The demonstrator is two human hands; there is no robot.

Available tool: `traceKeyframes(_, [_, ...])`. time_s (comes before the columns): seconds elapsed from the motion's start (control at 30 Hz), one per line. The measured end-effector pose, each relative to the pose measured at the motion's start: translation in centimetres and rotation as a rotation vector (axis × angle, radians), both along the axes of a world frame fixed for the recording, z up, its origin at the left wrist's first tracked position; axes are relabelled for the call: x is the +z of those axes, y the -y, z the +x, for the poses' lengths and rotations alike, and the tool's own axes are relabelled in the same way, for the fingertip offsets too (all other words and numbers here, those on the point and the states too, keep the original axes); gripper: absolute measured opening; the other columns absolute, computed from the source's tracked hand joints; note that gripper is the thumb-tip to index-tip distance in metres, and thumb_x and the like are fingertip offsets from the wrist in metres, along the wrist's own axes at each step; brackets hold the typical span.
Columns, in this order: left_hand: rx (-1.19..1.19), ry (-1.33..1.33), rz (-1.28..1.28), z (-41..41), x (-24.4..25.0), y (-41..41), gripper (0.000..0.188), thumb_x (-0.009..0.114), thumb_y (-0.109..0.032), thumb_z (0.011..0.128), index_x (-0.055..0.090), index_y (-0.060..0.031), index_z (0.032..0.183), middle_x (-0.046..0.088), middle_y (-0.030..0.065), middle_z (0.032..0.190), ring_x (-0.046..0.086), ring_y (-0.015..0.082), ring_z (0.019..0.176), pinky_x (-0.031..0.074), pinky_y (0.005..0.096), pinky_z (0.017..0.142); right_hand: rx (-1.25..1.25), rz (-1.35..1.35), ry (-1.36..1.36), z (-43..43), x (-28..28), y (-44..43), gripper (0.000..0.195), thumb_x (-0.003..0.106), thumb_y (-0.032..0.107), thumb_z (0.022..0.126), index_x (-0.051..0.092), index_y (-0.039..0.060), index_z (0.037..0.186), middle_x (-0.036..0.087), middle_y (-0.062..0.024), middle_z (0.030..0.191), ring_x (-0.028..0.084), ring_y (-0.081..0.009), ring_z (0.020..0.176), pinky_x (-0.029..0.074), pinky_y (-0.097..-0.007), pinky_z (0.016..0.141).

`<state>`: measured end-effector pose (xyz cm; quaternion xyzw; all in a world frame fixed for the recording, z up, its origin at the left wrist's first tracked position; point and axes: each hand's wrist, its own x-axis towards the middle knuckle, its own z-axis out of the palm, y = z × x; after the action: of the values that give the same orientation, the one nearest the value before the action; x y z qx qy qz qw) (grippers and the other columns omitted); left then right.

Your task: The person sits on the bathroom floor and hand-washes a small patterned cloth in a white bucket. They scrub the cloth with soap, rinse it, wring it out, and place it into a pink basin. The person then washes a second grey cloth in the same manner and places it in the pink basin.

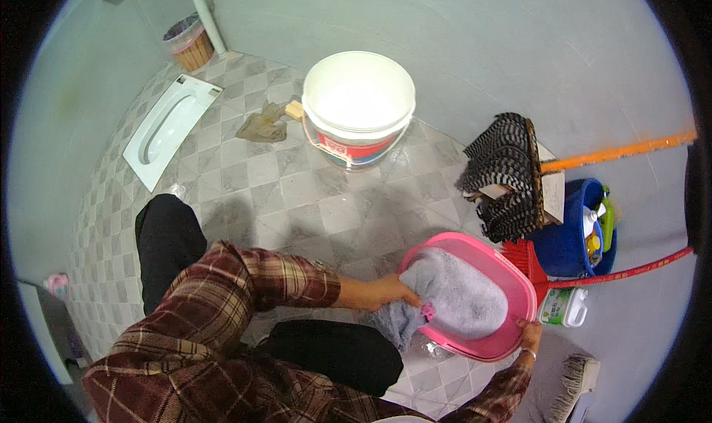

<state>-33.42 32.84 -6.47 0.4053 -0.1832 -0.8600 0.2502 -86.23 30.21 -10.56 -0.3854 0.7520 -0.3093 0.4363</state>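
Note:
A pink plastic basin [467, 350] sits tilted on the tiled floor before me, holding foamy, greyish soapy water [461, 295]. My right hand [529, 335] grips its rim at the near right side. At the basin's left side, my left hand [384, 292] is closed on a wet grey cloth [399, 321], part of which hangs outside over the rim. A small pink item [427, 311], too small to identify, shows by the left fingertips. Foam hides whatever lies deeper in the basin.
A white bucket [359, 139] stands near the wall, beside a yellow soap bar [293, 110] and a brown rag [264, 125]. A squat toilet [169, 128] lies left. On the right are a striped mop [500, 172], a red broom [523, 261], a blue bucket [556, 239] with bottles and a jug [563, 307].

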Motion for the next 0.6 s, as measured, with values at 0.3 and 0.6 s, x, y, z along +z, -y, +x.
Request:
traceKeyframes(0.3, [-0.132, 0.092, -0.053, 21.6, 7.7, 2.5, 0.036, 0.069, -0.005, 0.069, 0.058, 0.0014, 0.104, 0.064, 0.0122, 0.094, 0.063, 0.0249, 0.082, 0.052, 0.0388, 0.073, 0.017, -0.003, 0.132, 20.4, 3.2, -3.4, 0.026, 0.067, 0.004, 0.065, 0.055, -0.0038, 0.086, 0.059, -0.0061, 0.083, 0.054, -0.0149, 0.067, 0.046, -0.0282, 0.063])
traceKeyframes(0.6, [0.175, 0.11, -0.209, 47.5, 3.5, -2.8, 0.037, 0.068, -0.004, 0.07, 0.058, -0.0033, 0.106, 0.064, 0.0116, 0.092, 0.062, 0.0245, 0.085, 0.052, 0.0386, 0.076, 0.268, -0.048, 0.165, 49.2, 9.7, -2.6, 0.016, 0.059, 0.002, 0.072, 0.059, -0.0044, 0.086, 0.061, -0.0055, 0.08, 0.057, -0.014, 0.066, 0.047, -0.0268, 0.062])
